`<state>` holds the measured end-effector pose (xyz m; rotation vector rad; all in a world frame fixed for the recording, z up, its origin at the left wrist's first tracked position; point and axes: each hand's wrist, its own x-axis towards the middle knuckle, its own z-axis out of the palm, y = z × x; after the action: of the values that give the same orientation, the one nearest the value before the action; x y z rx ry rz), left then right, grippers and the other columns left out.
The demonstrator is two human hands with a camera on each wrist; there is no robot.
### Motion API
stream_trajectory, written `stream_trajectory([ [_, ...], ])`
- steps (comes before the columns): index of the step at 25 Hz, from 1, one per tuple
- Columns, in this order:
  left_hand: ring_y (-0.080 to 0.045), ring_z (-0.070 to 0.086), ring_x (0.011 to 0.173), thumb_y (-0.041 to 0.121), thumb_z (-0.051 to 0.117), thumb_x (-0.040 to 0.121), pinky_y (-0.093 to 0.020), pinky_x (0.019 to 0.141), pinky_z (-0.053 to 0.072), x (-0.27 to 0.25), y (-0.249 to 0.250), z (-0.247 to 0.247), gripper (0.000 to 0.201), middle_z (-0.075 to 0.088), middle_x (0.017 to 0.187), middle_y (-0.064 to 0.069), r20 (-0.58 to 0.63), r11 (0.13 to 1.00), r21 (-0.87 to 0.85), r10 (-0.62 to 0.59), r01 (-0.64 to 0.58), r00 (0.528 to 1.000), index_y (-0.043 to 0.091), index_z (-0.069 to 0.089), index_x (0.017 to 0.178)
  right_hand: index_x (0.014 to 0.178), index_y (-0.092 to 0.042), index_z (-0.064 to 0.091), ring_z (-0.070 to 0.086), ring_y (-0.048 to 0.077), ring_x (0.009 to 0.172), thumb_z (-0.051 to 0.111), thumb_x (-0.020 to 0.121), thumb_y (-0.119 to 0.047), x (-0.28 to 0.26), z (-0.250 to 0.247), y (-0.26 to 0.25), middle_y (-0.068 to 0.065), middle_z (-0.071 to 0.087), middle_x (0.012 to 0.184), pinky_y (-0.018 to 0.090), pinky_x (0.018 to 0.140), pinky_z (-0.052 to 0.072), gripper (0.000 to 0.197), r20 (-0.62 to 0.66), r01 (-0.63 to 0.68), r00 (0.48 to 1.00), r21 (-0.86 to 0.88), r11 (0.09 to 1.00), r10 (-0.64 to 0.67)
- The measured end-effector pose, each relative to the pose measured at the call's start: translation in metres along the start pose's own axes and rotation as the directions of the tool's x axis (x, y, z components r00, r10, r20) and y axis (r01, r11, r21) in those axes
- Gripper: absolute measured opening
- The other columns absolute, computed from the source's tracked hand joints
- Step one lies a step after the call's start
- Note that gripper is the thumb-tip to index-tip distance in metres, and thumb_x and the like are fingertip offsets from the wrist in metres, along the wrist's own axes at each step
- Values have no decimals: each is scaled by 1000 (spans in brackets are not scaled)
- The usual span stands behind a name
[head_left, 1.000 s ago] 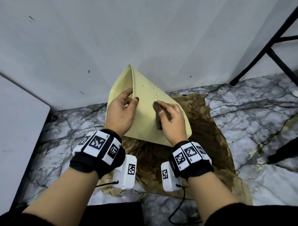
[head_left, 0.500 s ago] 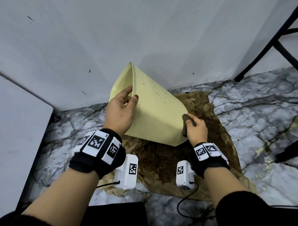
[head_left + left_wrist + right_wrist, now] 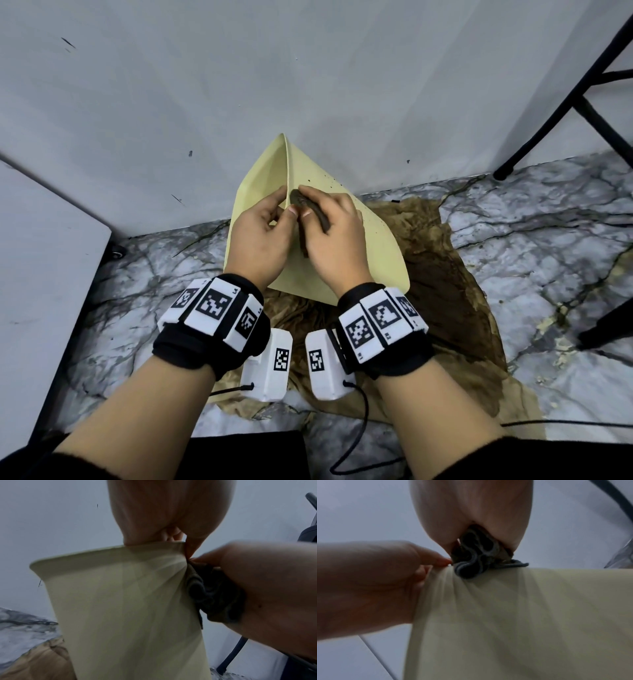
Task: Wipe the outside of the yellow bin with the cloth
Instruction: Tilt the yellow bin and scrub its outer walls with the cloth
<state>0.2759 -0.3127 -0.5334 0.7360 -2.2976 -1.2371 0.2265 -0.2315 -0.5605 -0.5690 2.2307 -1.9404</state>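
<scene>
The left hand point(image 3: 262, 236) grips the rim of the yellow bin point(image 3: 373, 253), fingers curled over the edge, thumb on the outer wall. The right hand point(image 3: 337, 236) holds the bunched dark cloth point(image 3: 308, 214) closed in its fingers and presses it to the outer wall just beside the rim. The bin lies tilted on a stained brown sheet point(image 3: 452, 301) over the marble floor point(image 3: 534, 240), close to the wall point(image 3: 308, 68). Dark specks point(image 3: 322, 178) remain on the far upper wall, so wiping is judged partly done; the hidden sides cannot be assessed.
</scene>
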Motion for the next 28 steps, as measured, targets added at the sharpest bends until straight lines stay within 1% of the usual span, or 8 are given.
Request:
stream_trajectory([
  [4,4,52,62,18,52,89,-13,74,42,0,-1,-2,36,49,63,9,7,998,-49,-33,33,999,14,53,125,114,-28,61,48,27,113,52,88,-19,1,-11,29,5,56,112,38,104,37,29,6,-84,996,11,996,84],
  [8,13,50,57,18,52,88,2,61,36,0,-3,-6,33,50,62,11,-23,996,-59,-74,73,997,18,56,121,113,-28,62,47,27,115,51,89,-21,-5,-35,75,1,53,109,35,104,36,28,-58,-265,963,-36,964,262],
  [12,5,52,63,15,50,86,-7,62,40,0,0,-6,37,52,67,11,9,995,-14,-100,101,995,20,52,123,115,-26,61,45,27,118,50,89,-21,-9,-52,102,4,52,117,33,105,34,28,-121,-395,914,-52,917,387],
  [17,-19,55,73,14,41,86,-26,63,39,4,2,-2,44,57,75,-3,92,986,92,-145,136,985,21,38,129,114,-25,62,45,27,117,50,89,-18,-21,-46,108,4,54,119,32,105,34,29,-130,-367,925,-52,929,358],
  [19,-22,58,77,16,40,89,-23,65,42,3,0,1,43,62,82,-8,103,986,106,-140,129,985,23,36,132,113,-25,62,44,26,117,50,89,-17,-22,-48,107,3,53,119,30,104,33,29,-132,-377,920,-40,925,369],
  [22,-14,61,84,14,41,91,-11,70,43,-3,-2,6,42,65,95,0,84,995,24,-101,99,991,20,39,132,113,-26,62,46,25,117,51,88,-18,-17,-47,98,0,53,117,30,104,35,28,-98,-369,925,-15,929,366],
  [25,-21,62,97,14,43,91,-34,90,49,-10,-2,9,42,66,110,-9,61,994,-57,-86,89,994,23,40,132,114,-25,62,47,25,115,52,87,-17,-7,-38,75,3,54,116,30,103,35,29,-85,-250,965,-13,968,248],
  [28,-32,62,87,15,45,88,-41,80,50,-16,-3,13,40,67,99,-18,42,993,-91,-77,80,996,28,44,125,113,-25,62,47,26,111,55,86,-15,-3,-23,48,4,57,114,31,101,36,30,-68,-94,993,-19,995,93],
])
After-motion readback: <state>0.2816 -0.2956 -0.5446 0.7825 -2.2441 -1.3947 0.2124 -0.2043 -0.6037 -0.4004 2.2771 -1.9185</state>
